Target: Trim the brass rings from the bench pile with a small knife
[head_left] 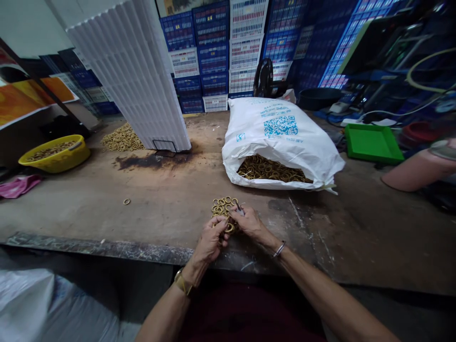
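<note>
A small heap of brass rings (221, 206) lies on the worn wooden bench just ahead of me. My left hand (210, 242) is closed on one brass ring at the heap's near edge. My right hand (249, 222) is closed in a pinch on a small metal tool (239, 208) whose tip sits at the heap's right side. The two hands nearly touch. A single loose ring (127, 201) rests on the bench to the left.
A white sack (281, 137) spilling brass rings lies behind the heap. A white corrugated column (135, 76), a pile of rings (123, 137), a yellow basin (57, 154), a green tray (372, 142) and stacked crates (228, 52) stand farther back. Another person's arm (420, 168) rests at the right.
</note>
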Motion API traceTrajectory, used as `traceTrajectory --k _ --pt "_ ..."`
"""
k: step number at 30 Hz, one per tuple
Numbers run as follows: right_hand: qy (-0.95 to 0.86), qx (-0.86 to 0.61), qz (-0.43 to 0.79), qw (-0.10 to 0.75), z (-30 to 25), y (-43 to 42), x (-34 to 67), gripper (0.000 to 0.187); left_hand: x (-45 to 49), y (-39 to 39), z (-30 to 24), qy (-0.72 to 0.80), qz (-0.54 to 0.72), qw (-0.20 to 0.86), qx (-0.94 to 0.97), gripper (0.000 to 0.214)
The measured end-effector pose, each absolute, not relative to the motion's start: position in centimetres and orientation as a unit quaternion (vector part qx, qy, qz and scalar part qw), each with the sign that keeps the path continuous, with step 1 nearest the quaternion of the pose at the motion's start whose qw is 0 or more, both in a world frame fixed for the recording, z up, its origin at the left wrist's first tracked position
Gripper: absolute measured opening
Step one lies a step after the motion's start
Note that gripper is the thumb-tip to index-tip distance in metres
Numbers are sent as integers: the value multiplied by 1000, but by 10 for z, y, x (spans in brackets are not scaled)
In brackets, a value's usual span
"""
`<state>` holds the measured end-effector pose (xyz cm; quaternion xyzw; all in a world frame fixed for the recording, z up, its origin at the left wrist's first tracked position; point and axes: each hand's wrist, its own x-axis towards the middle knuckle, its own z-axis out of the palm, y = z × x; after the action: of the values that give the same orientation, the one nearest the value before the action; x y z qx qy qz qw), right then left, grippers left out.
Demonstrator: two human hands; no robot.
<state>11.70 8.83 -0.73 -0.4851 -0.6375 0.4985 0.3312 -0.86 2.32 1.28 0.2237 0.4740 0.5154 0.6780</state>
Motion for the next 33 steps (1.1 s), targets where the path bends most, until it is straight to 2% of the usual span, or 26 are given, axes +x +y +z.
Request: traceTrajectory --k 3,10,15,20,22,24,27,33 --pt "-696 -482 434 309 -9 88 121 18 -9 23 14 485 524 662 228 41" --pt "-846 -420 262 196 1 73 126 15 -9 23 13 526 534 604 271 40" --pt "-857 -447 209 148 2 71 120 18 -10 24 12 534 535 599 264 40" --pt "-830 -506 203 118 0 87 127 24 -15 17 22 480 523 657 253 37" --pt "-814 -516 224 144 2 95 131 23 -17 15 28 442 525 684 245 35" --pt "-788 -511 276 204 4 99 130 21 -19 16 30 408 534 705 226 35" --pt "-696 -510 420 280 5 94 122 22 -20 19 28 371 544 728 191 35" --pt "-544 -440 673 239 7 70 112 35 -20 17 24 346 526 757 175 35"
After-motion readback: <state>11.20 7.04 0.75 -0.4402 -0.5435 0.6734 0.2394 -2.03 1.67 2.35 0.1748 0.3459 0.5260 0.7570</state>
